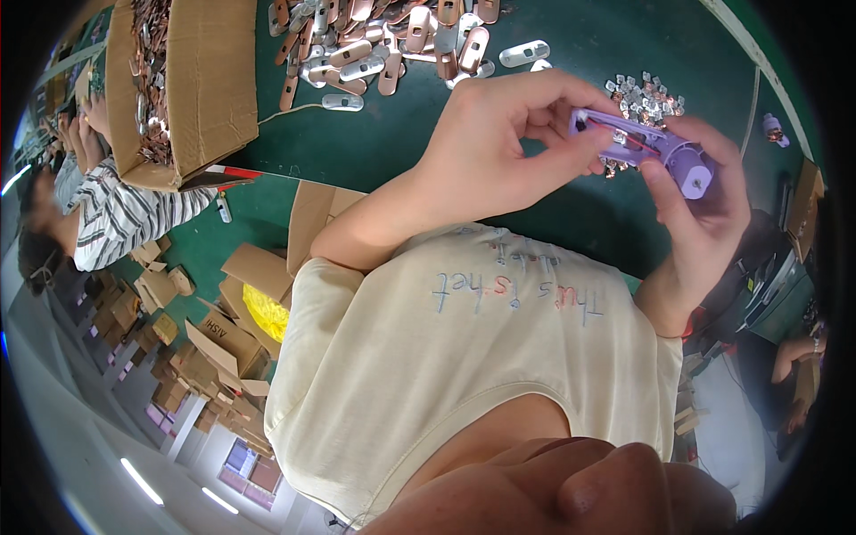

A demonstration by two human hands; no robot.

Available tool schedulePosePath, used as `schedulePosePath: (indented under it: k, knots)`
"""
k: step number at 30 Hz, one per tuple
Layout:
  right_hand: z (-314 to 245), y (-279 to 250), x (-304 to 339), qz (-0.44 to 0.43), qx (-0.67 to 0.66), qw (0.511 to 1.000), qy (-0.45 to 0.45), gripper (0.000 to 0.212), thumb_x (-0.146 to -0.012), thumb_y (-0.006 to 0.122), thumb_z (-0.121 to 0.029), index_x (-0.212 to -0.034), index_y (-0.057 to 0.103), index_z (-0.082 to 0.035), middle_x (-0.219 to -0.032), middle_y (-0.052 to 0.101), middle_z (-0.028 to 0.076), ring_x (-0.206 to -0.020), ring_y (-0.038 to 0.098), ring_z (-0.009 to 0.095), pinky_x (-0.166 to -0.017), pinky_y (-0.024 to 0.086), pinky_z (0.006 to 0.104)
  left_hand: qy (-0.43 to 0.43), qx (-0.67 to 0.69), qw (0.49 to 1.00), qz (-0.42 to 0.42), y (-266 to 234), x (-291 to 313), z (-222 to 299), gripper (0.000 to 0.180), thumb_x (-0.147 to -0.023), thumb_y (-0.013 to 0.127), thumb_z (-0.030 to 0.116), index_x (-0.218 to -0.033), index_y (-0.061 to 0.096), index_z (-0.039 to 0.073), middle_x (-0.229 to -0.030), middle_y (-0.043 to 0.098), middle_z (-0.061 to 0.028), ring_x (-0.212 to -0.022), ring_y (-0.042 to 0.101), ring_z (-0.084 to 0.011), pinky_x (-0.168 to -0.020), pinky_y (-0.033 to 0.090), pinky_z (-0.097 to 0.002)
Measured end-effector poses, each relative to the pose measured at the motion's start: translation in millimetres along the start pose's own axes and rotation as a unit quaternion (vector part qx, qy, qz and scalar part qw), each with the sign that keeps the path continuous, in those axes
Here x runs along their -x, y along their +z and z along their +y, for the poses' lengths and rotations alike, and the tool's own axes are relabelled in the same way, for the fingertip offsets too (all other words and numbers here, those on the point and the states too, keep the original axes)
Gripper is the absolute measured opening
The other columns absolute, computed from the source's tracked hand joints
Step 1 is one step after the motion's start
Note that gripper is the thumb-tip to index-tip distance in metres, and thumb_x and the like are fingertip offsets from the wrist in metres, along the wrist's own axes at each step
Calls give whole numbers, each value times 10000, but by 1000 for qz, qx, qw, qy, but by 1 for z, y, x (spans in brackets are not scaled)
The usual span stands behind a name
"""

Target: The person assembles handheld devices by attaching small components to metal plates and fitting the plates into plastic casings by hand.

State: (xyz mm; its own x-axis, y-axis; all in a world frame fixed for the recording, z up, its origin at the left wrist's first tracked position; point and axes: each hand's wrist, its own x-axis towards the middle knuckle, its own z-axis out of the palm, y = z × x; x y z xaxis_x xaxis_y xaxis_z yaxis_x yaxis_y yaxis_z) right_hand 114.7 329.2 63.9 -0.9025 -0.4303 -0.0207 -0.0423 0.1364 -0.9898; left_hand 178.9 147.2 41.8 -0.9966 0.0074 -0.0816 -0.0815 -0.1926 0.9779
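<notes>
My right hand (709, 192) holds a purple plastic housing (685, 168) above the green table, thumb in front and fingers curled round its wider, rounded end. The housing's long side is open, showing a red wire (635, 141) and small metal parts inside. At its other end, my left hand (526, 134) grips the housing with thumb and fingers, the thumb tip pressing at the open cavity beside the wire. Whether a small part is pinched under that thumb is hidden. Small silvery and coppery metal pieces (651, 96) lie in a pile behind the housing.
Flat oblong metal plates (366, 67), each with a hole, are heaped at the far left of the table (392, 134). Beside them stands a cardboard box (209, 89) of metal parts. Another purple piece (774, 131) lies far right. Co-workers sit at both sides; cartons (227, 339) fill the left floor.
</notes>
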Motion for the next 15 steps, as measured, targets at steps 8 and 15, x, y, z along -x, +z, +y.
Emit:
schedulePosePath:
  k: [8, 15]
  knots:
    - [17, 8, -2, -12, -1, 1000, 2, 293, -676, 702, 21, -935, 564, 14, -899, 590, 56, -801, 545, 95, -729, 424, 198, 93, -94, 989, 71, 2, -4, -18, 187, -795, 582, -65, -978, 544, -64, -925, 595, -91, -792, 614, -140, -685, 502, -225]
    - [32, 2, -12, -30, 73, 993, -91, 250, -685, 688, 10, -904, 572, -20, -854, 600, 23, -742, 543, 80, -683, 432, 194, 181, -132, 958, 177, 9, -9, -49, 155, -694, 685, 10, -814, 588, 16, -729, 562, -41, -609, 563, -103, -545, 445, -202]
